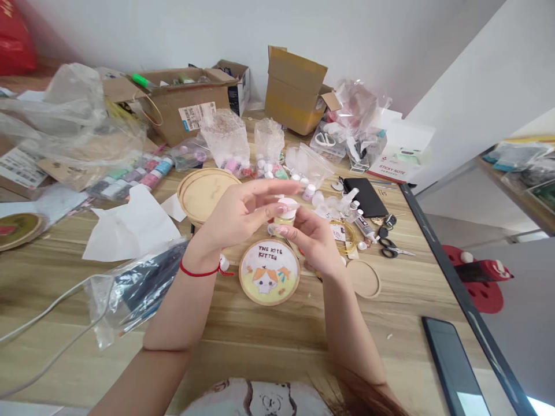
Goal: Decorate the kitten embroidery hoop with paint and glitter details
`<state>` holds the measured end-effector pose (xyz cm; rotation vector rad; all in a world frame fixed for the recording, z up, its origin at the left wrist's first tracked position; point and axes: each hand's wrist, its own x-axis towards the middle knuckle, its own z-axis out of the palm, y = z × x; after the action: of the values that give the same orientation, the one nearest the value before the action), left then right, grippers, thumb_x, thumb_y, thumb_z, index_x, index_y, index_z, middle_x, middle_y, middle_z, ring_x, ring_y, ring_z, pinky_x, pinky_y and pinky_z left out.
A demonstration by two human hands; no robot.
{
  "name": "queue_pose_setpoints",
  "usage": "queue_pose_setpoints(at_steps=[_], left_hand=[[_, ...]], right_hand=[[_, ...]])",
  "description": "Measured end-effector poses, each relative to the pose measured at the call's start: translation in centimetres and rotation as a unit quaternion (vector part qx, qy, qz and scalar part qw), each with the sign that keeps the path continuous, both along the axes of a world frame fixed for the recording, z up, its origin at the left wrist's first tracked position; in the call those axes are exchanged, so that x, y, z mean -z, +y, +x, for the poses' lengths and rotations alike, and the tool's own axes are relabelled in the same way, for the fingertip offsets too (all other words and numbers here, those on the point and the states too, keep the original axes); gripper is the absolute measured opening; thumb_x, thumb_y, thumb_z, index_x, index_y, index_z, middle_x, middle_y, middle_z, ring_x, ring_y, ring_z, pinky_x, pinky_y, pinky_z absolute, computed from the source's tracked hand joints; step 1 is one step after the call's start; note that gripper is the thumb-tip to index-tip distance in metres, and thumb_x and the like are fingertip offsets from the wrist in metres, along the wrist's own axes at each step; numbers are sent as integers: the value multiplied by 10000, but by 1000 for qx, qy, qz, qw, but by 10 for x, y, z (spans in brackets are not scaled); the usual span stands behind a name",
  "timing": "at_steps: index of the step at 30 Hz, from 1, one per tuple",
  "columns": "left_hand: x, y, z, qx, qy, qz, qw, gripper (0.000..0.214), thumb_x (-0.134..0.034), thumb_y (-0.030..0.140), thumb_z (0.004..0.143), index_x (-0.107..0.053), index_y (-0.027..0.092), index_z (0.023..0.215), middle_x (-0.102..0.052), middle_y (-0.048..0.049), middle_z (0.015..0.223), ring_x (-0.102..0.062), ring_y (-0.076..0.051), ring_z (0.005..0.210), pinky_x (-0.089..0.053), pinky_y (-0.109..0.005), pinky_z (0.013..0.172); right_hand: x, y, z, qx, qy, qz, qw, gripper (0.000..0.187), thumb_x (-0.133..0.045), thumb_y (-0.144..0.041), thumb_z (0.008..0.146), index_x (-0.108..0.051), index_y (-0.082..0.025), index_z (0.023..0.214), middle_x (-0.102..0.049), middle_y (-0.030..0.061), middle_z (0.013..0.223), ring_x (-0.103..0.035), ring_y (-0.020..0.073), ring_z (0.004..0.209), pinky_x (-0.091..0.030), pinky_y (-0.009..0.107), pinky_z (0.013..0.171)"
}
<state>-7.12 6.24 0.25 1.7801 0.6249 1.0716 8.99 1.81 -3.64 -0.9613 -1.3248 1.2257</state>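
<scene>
Between my left hand (238, 216) and my right hand (309, 238) is a small jar of pale yellow paint (285, 218) with a white cap. My right fingers pinch the jar's body, while my left fingertips rest on its cap. Just below my hands lies a round wooden hoop (269, 271) with a painted cat and the words "THE KITE KITTEN". A bare round wooden disc (203, 193) lies beyond my left hand, and a smaller one (363, 278) lies to the right of my right wrist. A red string bracelet (200, 270) circles my left wrist.
Clear bags of small paint jars (269, 147) stand behind my hands. Scissors (392, 248), a black notebook (366, 196) and a phone (453, 370) lie to the right, near the wooden table's dark edge (459, 294). Cardboard boxes (182, 104) stand at the back.
</scene>
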Motion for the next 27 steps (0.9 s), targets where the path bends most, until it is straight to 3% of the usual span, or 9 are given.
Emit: queue_pose_setpoints(at_steps=[3,5,9,12,16,20,27], left_hand=[[5,2,6,-35,-18,22,999,496,-787,312,743,-635,288,1214,-567,-73,1353,-605,-248,1164,-559,-387,937],[10,4,9,-81,-8,24,996,565,-841,320,673,-643,284,1201,-610,-75,1242,-641,-231,1068,-569,-396,917],[10,3,7,-90,-9,-7,996,407,-789,313,735,-681,263,1125,-704,-37,998,-687,-213,935,-572,-432,906],[7,2,4,-46,-7,-5,999,307,-701,299,820,-686,265,1125,-710,-46,1114,-674,-229,1036,-555,-426,942],[8,1,8,-60,19,16,998,537,-822,325,684,-656,262,1191,-700,-55,1151,-659,-246,1066,-556,-406,929],[8,-1,14,-117,36,28,992,291,-816,360,680,-742,268,946,-743,-20,979,-692,-238,929,-563,-403,875],[3,-7,10,-69,4,51,996,255,-777,246,714,-762,334,954,-759,15,993,-702,-239,950,-557,-399,874]], right_hand=[[1,1,-3,61,-40,48,996,210,-782,-331,742,-685,-253,911,-723,15,911,-662,193,853,-529,347,773],[3,2,-4,88,-54,60,993,222,-775,-313,743,-681,-248,934,-720,24,950,-658,191,859,-528,345,772],[4,4,-2,102,-75,48,991,273,-776,-348,741,-678,-247,975,-726,34,973,-664,200,864,-536,360,799],[4,3,0,111,-86,45,989,288,-759,-381,753,-672,-243,990,-730,35,972,-669,201,875,-538,356,805],[2,1,-2,133,-103,57,984,240,-732,-321,766,-667,-231,979,-730,35,958,-670,191,850,-538,344,785],[0,-1,-4,134,-76,64,986,214,-746,-327,749,-672,-232,926,-736,33,952,-677,203,885,-542,350,804],[-2,-6,1,104,-35,53,993,276,-828,-371,666,-684,-232,855,-730,17,869,-677,204,820,-556,363,789]])
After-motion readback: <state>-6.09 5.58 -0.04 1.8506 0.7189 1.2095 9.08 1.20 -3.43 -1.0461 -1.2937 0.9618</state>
